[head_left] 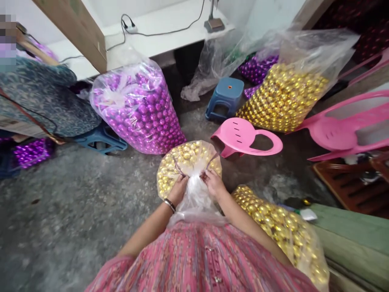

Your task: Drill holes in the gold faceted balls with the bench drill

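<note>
In front of me stands a clear plastic bag [165, 178] full of shiny gold balls, its neck gathered into a bunch. A thin dark string [212, 161] shows on both sides of the gathered neck. My left hand [178, 190], with a bracelet at the wrist, is closed at the left of the neck and pinches the string there. On the other side, my right hand [214, 183] is also closed, with fingers pinched on the string. The loose top of the bag spreads towards my body. Where the string passes round the neck is hard to make out.
A tied bag of purple balls [148, 109] stands ahead left, beside a seated person [45, 93]. More gold balls fill bags at back right [282, 97] and near right [273, 219]. A pink chair [235, 134] and a blue stool [229, 91] stand ahead right.
</note>
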`<state>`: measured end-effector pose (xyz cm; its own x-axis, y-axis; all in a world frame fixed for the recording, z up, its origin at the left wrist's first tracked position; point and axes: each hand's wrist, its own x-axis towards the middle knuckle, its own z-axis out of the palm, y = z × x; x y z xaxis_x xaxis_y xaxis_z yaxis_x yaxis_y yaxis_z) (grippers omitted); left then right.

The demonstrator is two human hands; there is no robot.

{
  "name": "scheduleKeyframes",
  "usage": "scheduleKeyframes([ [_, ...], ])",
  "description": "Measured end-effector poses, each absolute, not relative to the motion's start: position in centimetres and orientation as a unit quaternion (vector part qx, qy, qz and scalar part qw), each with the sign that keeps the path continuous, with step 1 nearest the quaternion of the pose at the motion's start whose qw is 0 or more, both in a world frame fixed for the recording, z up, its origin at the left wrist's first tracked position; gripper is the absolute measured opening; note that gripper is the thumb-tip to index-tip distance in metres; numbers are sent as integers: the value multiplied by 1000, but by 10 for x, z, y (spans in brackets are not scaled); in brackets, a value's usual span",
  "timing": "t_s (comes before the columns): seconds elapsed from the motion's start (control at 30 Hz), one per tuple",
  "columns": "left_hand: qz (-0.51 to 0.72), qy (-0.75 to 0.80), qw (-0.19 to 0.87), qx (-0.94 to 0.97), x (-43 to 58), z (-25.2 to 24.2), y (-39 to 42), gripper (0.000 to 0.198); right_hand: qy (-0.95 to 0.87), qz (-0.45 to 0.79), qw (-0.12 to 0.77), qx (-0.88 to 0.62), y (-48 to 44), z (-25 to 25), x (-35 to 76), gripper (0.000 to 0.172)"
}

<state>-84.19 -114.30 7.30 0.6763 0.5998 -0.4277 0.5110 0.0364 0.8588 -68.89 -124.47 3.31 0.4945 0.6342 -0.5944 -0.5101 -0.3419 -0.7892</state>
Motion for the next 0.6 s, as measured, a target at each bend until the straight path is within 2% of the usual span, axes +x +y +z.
scheduleKeyframes([
  [0.1,31,405,600,689,-849,69,-1144,21,-36,497,604,-622,-1247,41,-687,36],
  [0.27,-50,409,692,594,-861,65,-1171,64,-23,456,604,-654,-1260,46,-667,39],
  [0.3,-70,408,715,564,-863,66,-1176,66,-20,448,589,-672,-1268,47,-659,40],
  [0.37,-66,428,756,492,-866,72,-1177,51,-16,431,544,-720,-1295,51,-637,41],
  [0.47,60,495,797,340,-867,92,-1148,23,-10,395,448,-802,-1358,65,-599,38],
  [0.53,122,510,794,308,-864,110,-1114,9,3,370,373,-851,-1402,77,-577,32],
  [0.6,168,506,792,297,-856,128,-1081,10,9,357,316,-879,-1432,87,-567,35],
])
